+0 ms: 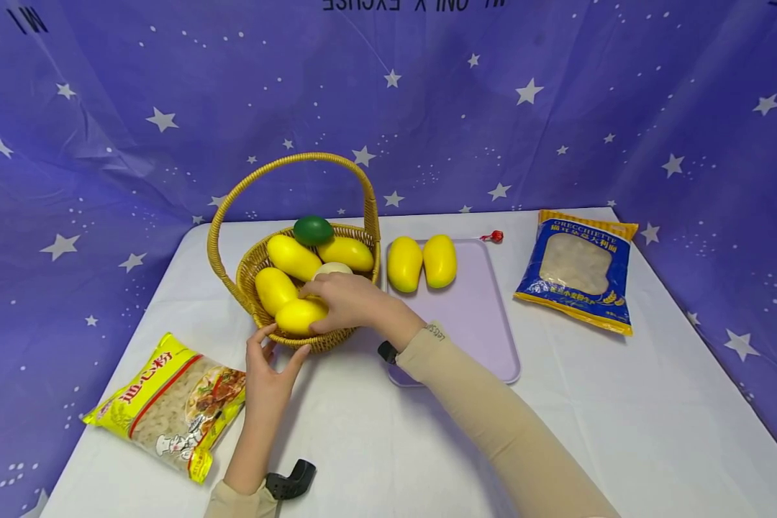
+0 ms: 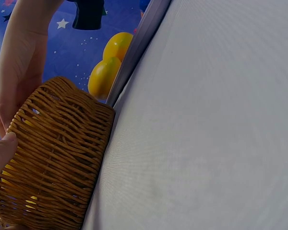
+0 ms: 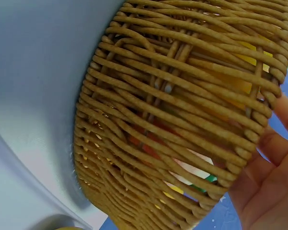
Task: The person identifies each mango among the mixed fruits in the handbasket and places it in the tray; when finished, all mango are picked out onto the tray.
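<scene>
A wicker basket with a tall arched handle holds several yellow mangoes, a dark green oval fruit and a pale round thing. My left hand holds the basket's near rim at the front left, its thumb tip on the weave in the left wrist view. Over the right rim, my right hand reaches into the basket, beside the front mango and partly covering the pale thing. Its fingertips are hidden among the fruit. Through the weave, the right wrist view shows red, white and green patches.
Right of the basket, two mangoes lie on a lilac tray. A small red-wrapped lollipop is behind the tray. A blue orecchiette bag lies far right, a yellow food bag front left. Starry purple cloth hangs behind the white table.
</scene>
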{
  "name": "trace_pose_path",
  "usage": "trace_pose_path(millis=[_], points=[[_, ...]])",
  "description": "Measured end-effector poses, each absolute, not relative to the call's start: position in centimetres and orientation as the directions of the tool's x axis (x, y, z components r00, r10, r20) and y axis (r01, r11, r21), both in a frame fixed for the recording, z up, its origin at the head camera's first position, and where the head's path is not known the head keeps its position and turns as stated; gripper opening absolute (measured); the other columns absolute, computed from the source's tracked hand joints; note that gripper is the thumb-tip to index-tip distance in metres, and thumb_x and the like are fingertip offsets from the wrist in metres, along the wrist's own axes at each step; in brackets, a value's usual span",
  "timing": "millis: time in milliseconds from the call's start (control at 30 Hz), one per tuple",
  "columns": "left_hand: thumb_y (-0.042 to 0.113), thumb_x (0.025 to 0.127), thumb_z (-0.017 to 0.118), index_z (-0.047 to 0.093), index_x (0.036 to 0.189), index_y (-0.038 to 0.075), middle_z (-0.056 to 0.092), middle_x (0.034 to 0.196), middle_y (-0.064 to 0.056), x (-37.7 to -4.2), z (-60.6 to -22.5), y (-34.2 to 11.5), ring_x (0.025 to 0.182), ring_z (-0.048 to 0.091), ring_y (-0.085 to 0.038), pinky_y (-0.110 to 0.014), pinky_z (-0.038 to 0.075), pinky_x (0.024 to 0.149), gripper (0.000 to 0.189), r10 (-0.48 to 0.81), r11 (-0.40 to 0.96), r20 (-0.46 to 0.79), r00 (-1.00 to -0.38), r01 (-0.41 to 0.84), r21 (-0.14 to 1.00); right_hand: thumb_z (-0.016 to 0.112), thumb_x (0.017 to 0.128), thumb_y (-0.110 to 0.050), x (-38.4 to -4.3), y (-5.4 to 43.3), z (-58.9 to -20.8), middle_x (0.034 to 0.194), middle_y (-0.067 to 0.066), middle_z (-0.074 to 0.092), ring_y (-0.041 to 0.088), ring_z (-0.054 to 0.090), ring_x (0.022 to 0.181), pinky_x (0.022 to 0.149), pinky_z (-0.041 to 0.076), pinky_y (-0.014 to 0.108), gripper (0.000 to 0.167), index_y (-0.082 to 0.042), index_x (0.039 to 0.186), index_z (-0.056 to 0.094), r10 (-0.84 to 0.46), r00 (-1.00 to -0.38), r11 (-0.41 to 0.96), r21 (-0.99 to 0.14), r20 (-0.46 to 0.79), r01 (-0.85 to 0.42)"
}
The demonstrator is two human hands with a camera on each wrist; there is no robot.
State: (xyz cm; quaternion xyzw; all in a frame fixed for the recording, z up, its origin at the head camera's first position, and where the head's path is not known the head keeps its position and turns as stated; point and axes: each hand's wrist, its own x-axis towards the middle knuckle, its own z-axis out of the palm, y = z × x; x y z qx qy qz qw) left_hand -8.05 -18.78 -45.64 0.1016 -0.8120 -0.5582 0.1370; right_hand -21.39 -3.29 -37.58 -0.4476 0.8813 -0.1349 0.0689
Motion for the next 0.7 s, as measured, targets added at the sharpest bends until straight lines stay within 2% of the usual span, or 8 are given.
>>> trace_pose_path(millis=[233,567,700], points=[[0.030,0.088,0.072,0.035,0.138,0.008,0.030,0.145,-0.019,-8.0,-45.7,-18.8,0.132,0.034,-0.045,-0.057,0.033,0.106,0.066,-0.320,0.359,0.113,-0.941,-0.010,0.933,0.071,0.083,-0.043,-21.4,-2.6,-37.3,0.115,-0.004,0.060,0.008,0.054,0.090,0.077,0.046,0.022,0.054,-0.017,0.128,0.061,-0.800,-0.597,0.540,-0.364,0.055,-0.759],[0.030,0.088,0.072,0.035,0.138,0.008,0.030,0.145,-0.020,-8.1,-45.8,-18.8,0.131,0.035,-0.046,-0.059,0.032,0.106,0.067,-0.326,0.370,0.120,-0.938,-0.010,0.929,0.074,0.082,-0.042,-21.4,-1.7,-36.1,0.119,-0.004,0.060,0.008,0.053,0.095,0.082,0.044,0.018,0.054,-0.015,0.127,0.060,-0.773,-0.622,0.494,-0.498,0.124,-0.713],[0.031,0.088,0.072,0.034,0.139,0.008,0.030,0.146,-0.019,-8.1,-45.9,-18.8,0.132,0.034,-0.045,-0.058,0.032,0.106,0.067,-0.327,0.367,0.121,-0.937,-0.008,0.930,0.076,0.081,-0.040,-21.5,-1.3,-35.8,0.113,-0.004,0.061,0.007,0.054,0.096,0.084,0.045,0.016,0.054,-0.014,0.126,0.060,-0.762,-0.628,0.453,-0.561,0.159,-0.693]])
